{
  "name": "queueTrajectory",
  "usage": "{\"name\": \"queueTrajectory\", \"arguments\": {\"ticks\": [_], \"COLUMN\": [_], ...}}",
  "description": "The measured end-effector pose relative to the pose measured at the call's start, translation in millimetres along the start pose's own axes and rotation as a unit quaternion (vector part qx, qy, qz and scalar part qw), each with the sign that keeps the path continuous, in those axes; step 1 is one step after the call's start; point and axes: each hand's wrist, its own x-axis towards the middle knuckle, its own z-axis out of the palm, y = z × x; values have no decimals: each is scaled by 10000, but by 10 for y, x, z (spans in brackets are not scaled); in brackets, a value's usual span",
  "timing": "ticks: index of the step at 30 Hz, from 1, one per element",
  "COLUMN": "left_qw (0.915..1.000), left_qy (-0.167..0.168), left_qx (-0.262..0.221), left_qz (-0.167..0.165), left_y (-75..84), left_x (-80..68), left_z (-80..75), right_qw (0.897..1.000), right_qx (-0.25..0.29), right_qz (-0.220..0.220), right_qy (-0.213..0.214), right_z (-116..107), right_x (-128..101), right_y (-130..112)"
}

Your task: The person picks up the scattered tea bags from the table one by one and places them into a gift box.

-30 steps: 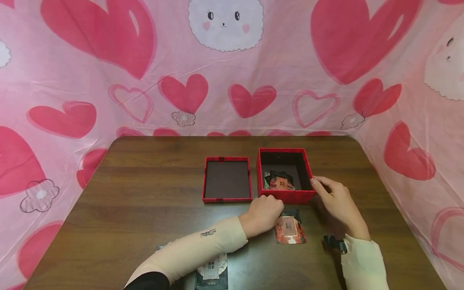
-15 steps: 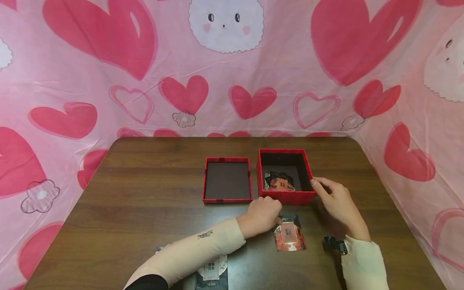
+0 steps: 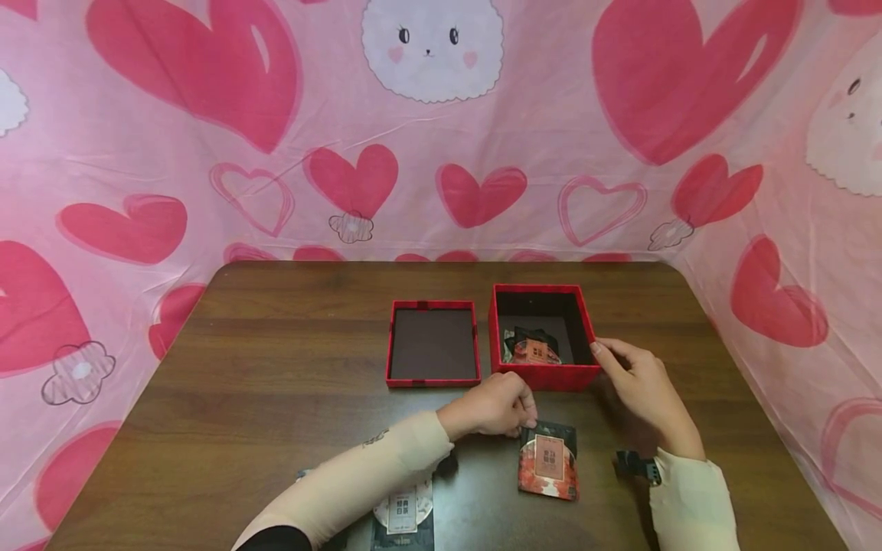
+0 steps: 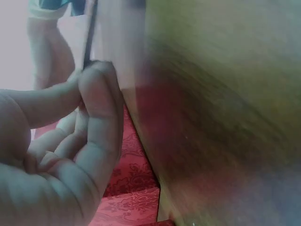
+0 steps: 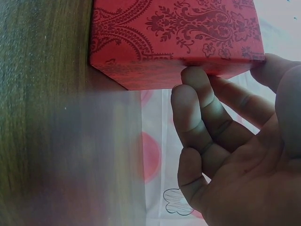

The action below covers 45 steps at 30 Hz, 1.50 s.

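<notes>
My left hand point(image 3: 498, 404) pinches the upper left corner of a black-and-orange sachet point(image 3: 549, 467) between thumb and index finger. Seen from the left wrist, the sachet point(image 4: 90, 33) is a thin dark strip, nearly edge-on. An opened red box point(image 3: 544, 376) with a dark floral pattern stands just behind it. At the box's near right corner, my right hand point(image 3: 644, 386) holds it, thumb at the rim and fingers against the outer right wall; the right wrist view shows these fingertips point(image 5: 186, 106) close up. Several more sachets point(image 3: 534, 350) lie inside the box.
Left of the box lies its red lid point(image 3: 432, 380), dark inside up. A black-and-white sachet point(image 3: 403, 520) rests near the front, partly under my left forearm. Beyond the wooden table point(image 3: 289, 344) hangs a pink heart-print cloth point(image 3: 475, 122).
My left hand has drawn the orange sachet a little toward the front of the table, away from the box. The right hand and the box have stayed in place.
</notes>
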Motion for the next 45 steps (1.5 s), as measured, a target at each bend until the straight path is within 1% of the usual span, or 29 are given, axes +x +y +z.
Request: {"name": "queueTrajectory", "arguments": {"ticks": [2, 4, 9, 13, 16, 21, 27, 32, 40, 45], "left_qw": [9993, 9983, 9952, 9925, 9918, 9912, 9927, 9920, 9910, 9919], "left_qy": [-88, -154, -305, -315, -314, -350, -270, -295, -289, -143], "left_qx": [-356, -569, -927, -1160, -1215, -1245, -1121, -1183, -1255, -1209], "left_qz": [-42, -23, 91, 211, 254, 271, 344, 313, 362, 370], "left_y": [8, 16, 44, 77, 101, 133, 191, 219, 278, 305], "left_x": [-11, -25, -57, -75, -89, -116, -142, -130, -99, -83], "left_z": [-19, -43, -158, -283, -340, -363, -419, -491, -596, -687], "right_qw": [10000, 10000, 10000, 10000, 10000, 10000, 10000, 9999, 9999, 9998], "right_qx": [6, 7, -10, -5, -1, 8, 20, 32, 83, 103], "right_qz": [-1, 3, -5, 7, 24, 19, 41, 81, 53, 127], "right_qy": [3, 7, 32, 21, -2, -22, -40, -115, -68, -145], "right_z": [2, 3, 10, 10, 6, 0, -11, -17, -10, -18], "right_x": [-2, -4, -3, -2, -4, -4, -4, -1, -9, -11], "right_y": [3, 5, 7, 8, 10, 14, 15, 16, 4, -2]}}
